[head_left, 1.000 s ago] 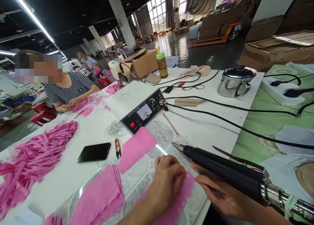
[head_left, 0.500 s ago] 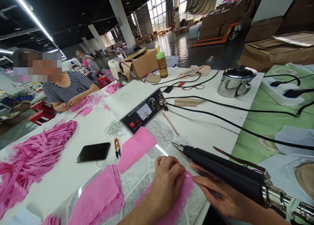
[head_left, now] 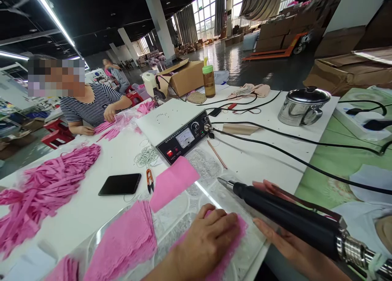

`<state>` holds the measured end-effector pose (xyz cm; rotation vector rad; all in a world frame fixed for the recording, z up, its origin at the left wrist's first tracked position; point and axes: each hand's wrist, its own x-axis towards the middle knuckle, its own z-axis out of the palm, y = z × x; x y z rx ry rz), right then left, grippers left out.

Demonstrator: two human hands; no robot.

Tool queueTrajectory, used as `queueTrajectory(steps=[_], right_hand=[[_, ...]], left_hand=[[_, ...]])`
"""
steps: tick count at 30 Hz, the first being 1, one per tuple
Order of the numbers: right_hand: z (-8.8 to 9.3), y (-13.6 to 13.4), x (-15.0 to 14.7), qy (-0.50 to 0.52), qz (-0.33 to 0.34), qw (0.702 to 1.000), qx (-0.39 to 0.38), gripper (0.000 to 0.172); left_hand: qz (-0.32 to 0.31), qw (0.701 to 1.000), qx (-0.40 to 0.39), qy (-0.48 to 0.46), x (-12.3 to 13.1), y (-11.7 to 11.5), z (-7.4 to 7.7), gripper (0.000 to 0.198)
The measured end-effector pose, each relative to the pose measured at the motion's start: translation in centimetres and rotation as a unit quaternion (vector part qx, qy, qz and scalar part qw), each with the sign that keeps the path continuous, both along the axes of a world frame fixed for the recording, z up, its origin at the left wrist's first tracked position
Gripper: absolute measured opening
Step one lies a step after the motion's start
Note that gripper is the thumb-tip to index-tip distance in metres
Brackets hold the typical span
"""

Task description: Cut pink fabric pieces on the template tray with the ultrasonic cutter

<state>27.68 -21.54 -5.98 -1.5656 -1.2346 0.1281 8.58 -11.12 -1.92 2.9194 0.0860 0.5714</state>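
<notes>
My left hand (head_left: 210, 242) presses down on a pink fabric piece (head_left: 226, 256) at the bottom centre, its fingers curled and close together on the cloth. To the right, my right hand (head_left: 284, 240) is partly behind a black pen-shaped tool (head_left: 284, 215), with its thumb and fingers apart on either side of the barrel. The tool's metal tip points left, above the fabric. Left of my left hand lies a stack of pink pieces (head_left: 125, 240). Another pink piece (head_left: 174, 181) lies flat beside the black control box (head_left: 183, 137).
A phone (head_left: 120, 184), orange snips (head_left: 150, 181) and a heap of pink strips (head_left: 58, 183) are on the left. A steel pot (head_left: 301, 109) and black cables cross the right side. A person in a striped shirt (head_left: 92, 105) sits across the table.
My right hand has come away from the fabric edge and opened around the tool. My left hand has flattened somewhat over the cloth. The co-worker's hands have moved apart.
</notes>
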Motion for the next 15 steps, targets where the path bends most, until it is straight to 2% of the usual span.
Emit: queueTrajectory(steps=[2,5,7,11,15], right_hand=[[0.4,0.7,-0.4,0.056,0.02,0.998,0.008,0.059],[0.6,1.7,-1.4,0.172,0.021,0.984,0.03,0.062],[0.4,2.3,-2.1,0.225,0.014,0.973,0.054,0.056],[0.2,3.9,-2.5,0.324,0.008,0.932,0.162,0.04],[1.5,5.0,-1.2,0.374,0.012,0.9,0.225,0.024]], left_hand=[[-0.008,1.0,0.013,0.016,0.0,0.1,-0.3,0.024],[-0.014,0.999,0.019,0.025,0.1,0.1,-0.7,0.025],[-0.014,0.999,0.017,0.024,0.0,0.1,-0.8,0.025],[-0.011,0.999,0.019,0.03,-0.1,0.1,-1.0,0.023],[-0.011,0.999,0.019,0.029,-0.1,0.0,-1.4,0.023]])
